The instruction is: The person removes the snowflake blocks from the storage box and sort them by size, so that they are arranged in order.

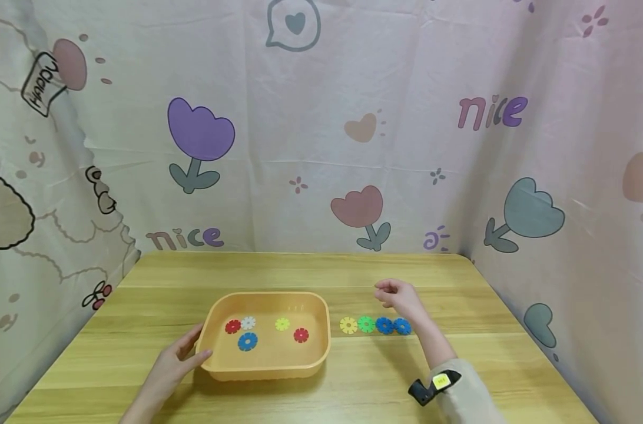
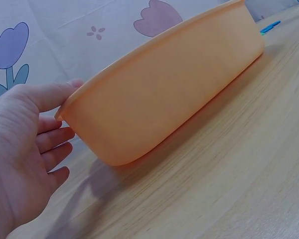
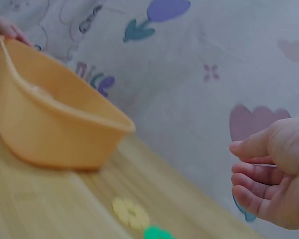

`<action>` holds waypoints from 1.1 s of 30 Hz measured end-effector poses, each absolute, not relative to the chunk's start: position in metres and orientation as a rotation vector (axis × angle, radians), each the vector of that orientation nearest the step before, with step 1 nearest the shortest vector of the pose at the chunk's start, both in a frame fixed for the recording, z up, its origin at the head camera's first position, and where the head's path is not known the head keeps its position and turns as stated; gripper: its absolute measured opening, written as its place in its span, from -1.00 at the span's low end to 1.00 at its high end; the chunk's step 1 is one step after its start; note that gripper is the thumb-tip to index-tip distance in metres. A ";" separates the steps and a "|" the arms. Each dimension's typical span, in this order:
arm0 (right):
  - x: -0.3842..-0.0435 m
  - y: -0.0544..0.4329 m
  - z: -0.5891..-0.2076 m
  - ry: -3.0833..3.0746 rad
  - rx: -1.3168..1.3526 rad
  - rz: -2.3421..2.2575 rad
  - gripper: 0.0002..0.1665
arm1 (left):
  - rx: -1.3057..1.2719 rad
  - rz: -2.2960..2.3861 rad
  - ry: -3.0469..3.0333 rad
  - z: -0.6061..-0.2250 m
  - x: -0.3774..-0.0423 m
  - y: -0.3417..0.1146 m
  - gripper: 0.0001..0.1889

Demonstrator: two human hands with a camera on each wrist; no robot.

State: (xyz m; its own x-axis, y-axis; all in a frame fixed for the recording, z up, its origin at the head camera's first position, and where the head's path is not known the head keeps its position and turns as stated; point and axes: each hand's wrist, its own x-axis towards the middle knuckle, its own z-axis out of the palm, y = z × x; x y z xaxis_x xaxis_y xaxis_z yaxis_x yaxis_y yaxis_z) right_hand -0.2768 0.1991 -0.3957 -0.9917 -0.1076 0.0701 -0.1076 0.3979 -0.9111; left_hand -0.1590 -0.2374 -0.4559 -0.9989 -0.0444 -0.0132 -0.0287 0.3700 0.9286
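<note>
Wooden table [image 1: 300, 271], left fingers [image 2: 56, 140] on tray [image 1: 268, 374]

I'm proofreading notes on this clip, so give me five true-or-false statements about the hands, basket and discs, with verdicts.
1. The left hand holds the rim of the basket. True.
2. The right hand grips a disc. False: it holds nothing.
3. Two blue discs lie on the table, outside the basket. True.
4. In the row on the table, the disc nearest the basket is red. False: it is the yellow disc.
5. One white disc lies in the basket. True.
</note>
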 end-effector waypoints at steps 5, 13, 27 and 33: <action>-0.277 0.172 -0.383 -2.605 0.311 1.778 -0.74 | 0.058 -1.755 -2.585 -0.456 -0.159 -0.238 -0.27; -0.283 0.126 -0.383 -2.615 0.492 1.777 -0.75 | 0.043 -1.757 -2.577 -0.455 -0.159 -0.237 -0.28; -0.273 0.046 -0.395 -2.709 0.675 1.866 -0.74 | 0.066 -1.786 -2.572 -0.459 -0.160 -0.238 -0.27; -0.268 0.018 -0.403 -2.761 0.694 1.857 -0.77 | 0.078 -1.778 -2.582 -0.460 -0.160 -0.239 -0.26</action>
State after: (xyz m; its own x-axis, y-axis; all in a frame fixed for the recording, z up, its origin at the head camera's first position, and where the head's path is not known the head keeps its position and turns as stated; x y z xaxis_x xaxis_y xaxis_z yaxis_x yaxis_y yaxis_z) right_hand -0.2683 0.0181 -0.4026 -0.8852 -0.4650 0.0129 -0.1872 0.3309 -0.9249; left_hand -0.1604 -0.2390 -0.4596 -0.9987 -0.0443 -0.0237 -0.0380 0.3558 0.9338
